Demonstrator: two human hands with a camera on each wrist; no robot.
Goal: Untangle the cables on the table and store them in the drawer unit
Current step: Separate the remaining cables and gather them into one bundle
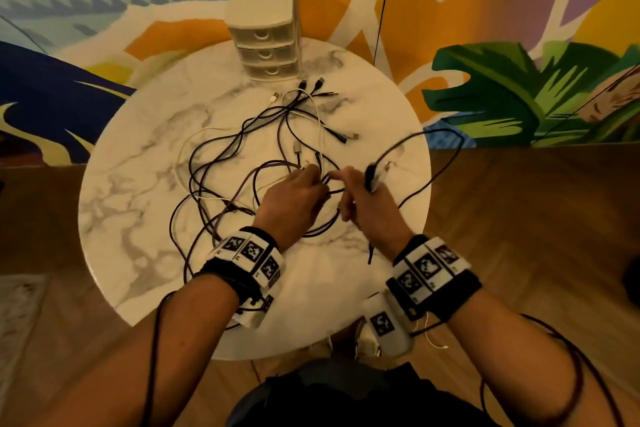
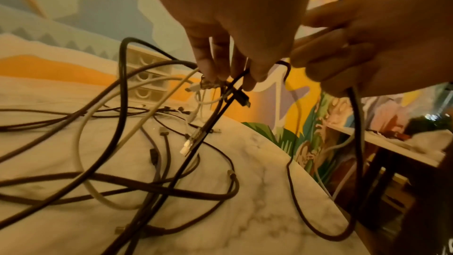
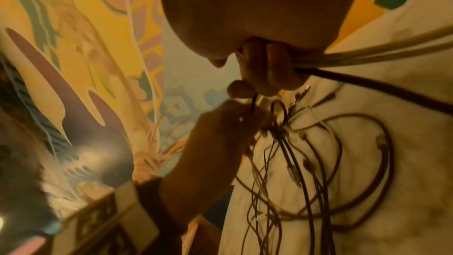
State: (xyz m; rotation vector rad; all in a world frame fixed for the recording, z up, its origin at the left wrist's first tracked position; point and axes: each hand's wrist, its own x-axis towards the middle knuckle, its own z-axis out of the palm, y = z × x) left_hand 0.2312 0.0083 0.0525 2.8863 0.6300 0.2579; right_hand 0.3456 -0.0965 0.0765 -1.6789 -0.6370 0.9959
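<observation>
A tangle of dark and white cables point(image 1: 249, 163) lies across the round marble table point(image 1: 138, 218). My left hand point(image 1: 298, 191) pinches a knot of cable ends point(image 2: 215, 84) just above the table, with a black plug point(image 2: 241, 97) jutting beside my fingertips. My right hand point(image 1: 363, 201) is right next to it and grips a black cable point(image 1: 433, 142) whose loop arcs out past the table's right edge; in the right wrist view that cable point(image 3: 367, 84) runs out from my curled fingers point(image 3: 277, 69). The white three-drawer unit point(image 1: 265, 28) stands at the table's far edge, all drawers closed.
Several loose plugs point(image 1: 318, 87) lie just in front of the drawer unit. A colourful mural wall point(image 1: 519, 45) rises behind the table. Wooden floor point(image 1: 536, 218) lies to the right, and a thin dark cord point(image 1: 384, 3) hangs down at the back.
</observation>
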